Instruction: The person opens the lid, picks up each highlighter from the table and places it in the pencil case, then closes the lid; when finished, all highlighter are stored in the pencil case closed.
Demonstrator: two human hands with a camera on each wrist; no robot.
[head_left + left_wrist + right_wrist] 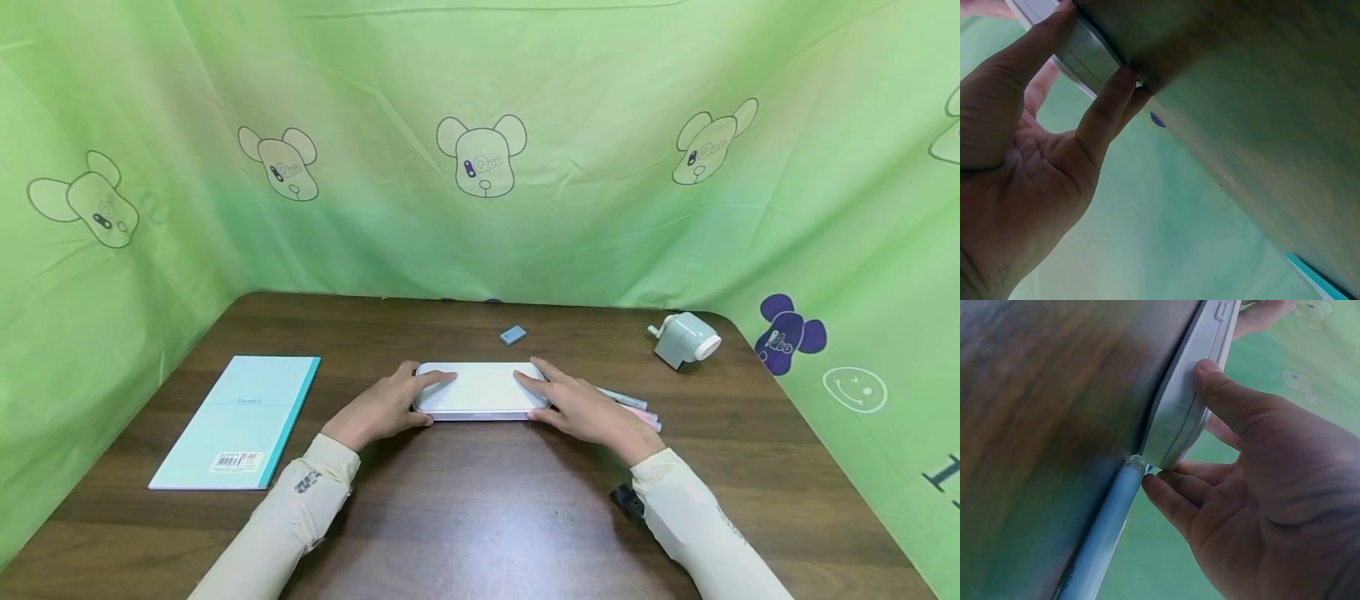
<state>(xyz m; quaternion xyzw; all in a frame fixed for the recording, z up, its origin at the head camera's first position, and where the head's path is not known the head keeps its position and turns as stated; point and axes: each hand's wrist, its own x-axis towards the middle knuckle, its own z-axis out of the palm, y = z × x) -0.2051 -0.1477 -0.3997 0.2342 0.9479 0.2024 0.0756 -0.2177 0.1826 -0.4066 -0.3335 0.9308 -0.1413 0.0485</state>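
A flat white case (483, 387) with rounded corners lies on the table in the middle of the head view. A seam runs along its side, and a small catch shows on its front in the right wrist view. My left hand (384, 407) grips its left end, thumb at the front edge, one finger on the lid. At the other end my right hand (588, 410) holds it the same way, thumb low at the front. Several pens (636, 408) lie partly hidden behind the right hand; the tip of a blue pen (1107, 531) is close to the case's corner.
A light blue notebook (243, 417) lies on the left of the brown table (480, 517). Behind the case is a small blue eraser-like block (513, 335). A grey-green pencil sharpener (684, 338) stands at the back right. Green cloth (360, 225) hangs around the table.
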